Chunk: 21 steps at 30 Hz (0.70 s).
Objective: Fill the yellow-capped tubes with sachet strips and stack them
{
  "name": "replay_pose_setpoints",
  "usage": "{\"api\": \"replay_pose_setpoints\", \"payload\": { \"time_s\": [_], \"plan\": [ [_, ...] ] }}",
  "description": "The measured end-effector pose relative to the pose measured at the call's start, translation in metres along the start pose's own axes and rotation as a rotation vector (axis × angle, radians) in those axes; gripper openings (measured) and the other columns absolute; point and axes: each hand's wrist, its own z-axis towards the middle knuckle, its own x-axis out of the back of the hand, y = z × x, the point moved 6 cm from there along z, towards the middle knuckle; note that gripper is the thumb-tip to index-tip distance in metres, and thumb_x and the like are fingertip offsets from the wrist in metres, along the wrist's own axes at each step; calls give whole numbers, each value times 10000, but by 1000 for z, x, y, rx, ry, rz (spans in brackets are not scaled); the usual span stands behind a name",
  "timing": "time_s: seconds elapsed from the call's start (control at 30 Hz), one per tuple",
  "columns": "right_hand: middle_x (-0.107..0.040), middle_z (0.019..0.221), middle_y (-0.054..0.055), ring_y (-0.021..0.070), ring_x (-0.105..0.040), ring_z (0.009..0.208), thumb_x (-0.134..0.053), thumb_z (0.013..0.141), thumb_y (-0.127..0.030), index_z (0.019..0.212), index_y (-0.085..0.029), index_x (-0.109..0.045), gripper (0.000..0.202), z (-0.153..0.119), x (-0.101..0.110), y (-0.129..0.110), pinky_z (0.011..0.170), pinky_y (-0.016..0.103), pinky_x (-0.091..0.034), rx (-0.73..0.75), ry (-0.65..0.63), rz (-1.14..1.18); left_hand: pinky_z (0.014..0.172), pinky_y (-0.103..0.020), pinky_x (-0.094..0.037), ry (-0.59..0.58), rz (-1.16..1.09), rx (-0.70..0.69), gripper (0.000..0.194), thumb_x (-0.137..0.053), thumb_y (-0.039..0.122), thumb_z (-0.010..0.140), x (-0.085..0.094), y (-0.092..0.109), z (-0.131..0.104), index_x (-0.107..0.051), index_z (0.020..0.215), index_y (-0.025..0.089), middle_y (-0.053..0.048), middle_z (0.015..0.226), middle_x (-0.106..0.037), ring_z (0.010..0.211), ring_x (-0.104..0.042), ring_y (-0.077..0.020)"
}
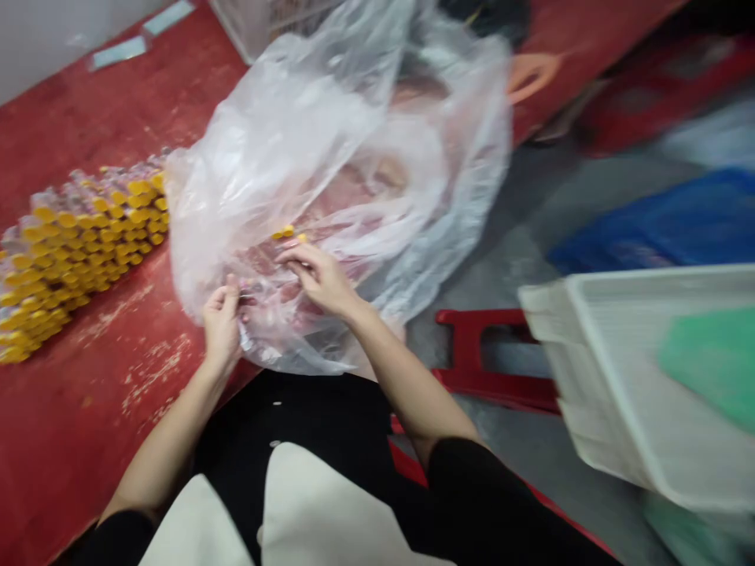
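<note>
A large clear plastic bag (259,149) lies over the red table's edge in front of me, with reddish and pinkish contents showing through and at its opening. My left hand (222,318) is at the bag's near left side, thumb and fingers pinched together on something small that blur hides. Over the bag's opening, my right hand (322,277) is closed in a pinch; what it holds cannot be made out. Small yellow-ended pieces (284,233) lie just beyond my right fingertips. Left of the bag, a stack of thin yellow-ended tubes or sticks (88,236) rests on the table.
The red table (147,338) stretches along the left. At its far side stands a pale crate (277,20); an orange handle (531,77) shows behind the bag. To the right are a red stool (495,350), a white plastic crate (625,377) and a blue item (666,224).
</note>
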Motion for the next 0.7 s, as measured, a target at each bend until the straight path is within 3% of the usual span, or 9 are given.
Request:
{"api": "replay_pose_setpoints", "payload": {
  "time_s": [0.07,0.1,0.17,0.23,0.3,0.37,0.43,0.57,0.7],
  "plan": [
    [-662,1209,161,283,-567,1179,-532,952,-149,991,-148,-727,198,27,-6,0,1030,460,-468,59,-99,-394,413,-172,-357,8,46,-42,549,-855,666,649,14,5,1,-670,715,153,-11,664,-671,532,-555,-86],
    [-661,1227,178,298,-554,1197,-553,932,-123,980,-133,-734,188,41,-10,4,1045,475,-458,44,-147,-487,403,-174,-343,10,51,-52,532,-865,645,655,21,6,3,-669,712,153,4,640,-660,497,-513,-72],
    [-676,1231,167,288,-565,1185,-560,920,-92,1015,-134,-736,204,63,-18,14,1050,460,-466,14,-190,-563,391,-182,-329,39,19,-66,499,-884,595,665,34,4,8,-651,695,155,37,596,-625,439,-418,-46],
    [-685,1252,145,255,-582,1185,-525,940,-83,1133,-145,-709,274,64,-17,18,1074,430,-469,18,-177,-554,391,-180,-344,51,-14,-86,487,-886,581,674,36,3,9,-645,695,159,52,587,-603,431,-386,-38],
    [-683,1282,130,228,-596,1204,-508,965,-115,1232,-160,-660,310,41,-5,10,1099,409,-470,63,-70,-413,396,-171,-364,26,-10,-104,507,-865,623,677,24,2,3,-659,719,161,45,605,-604,447,-420,-44],
    [-696,1264,99,212,-635,1178,-574,966,-205,1236,-199,-641,278,2,20,-1,1059,384,-518,110,144,-102,383,-167,-347,-19,15,-104,562,-845,683,649,5,0,-4,-680,746,155,29,613,-610,450,-455,-51],
    [-718,1133,39,185,-697,1002,-702,916,-311,1209,-262,-634,304,-37,42,-2,868,332,-596,75,334,207,376,-165,-321,-63,-44,-92,590,-841,710,624,-10,-3,-5,-667,727,155,27,615,-605,446,-472,-48],
    [-716,976,12,140,-698,806,-791,862,-350,1041,-255,-704,220,-82,46,-17,708,268,-598,32,402,421,365,-169,-315,-31,-131,-112,584,-872,692,572,-13,-4,-4,-640,656,163,41,600,-578,427,-467,-39],
    [-726,956,20,136,-688,743,-799,858,-378,1077,-265,-729,256,-94,34,-36,643,260,-590,25,433,442,358,-165,-311,-21,-175,-77,569,-892,664,558,-13,-5,-13,-650,664,161,48,612,-577,417,-438,-25]
  ]
}}
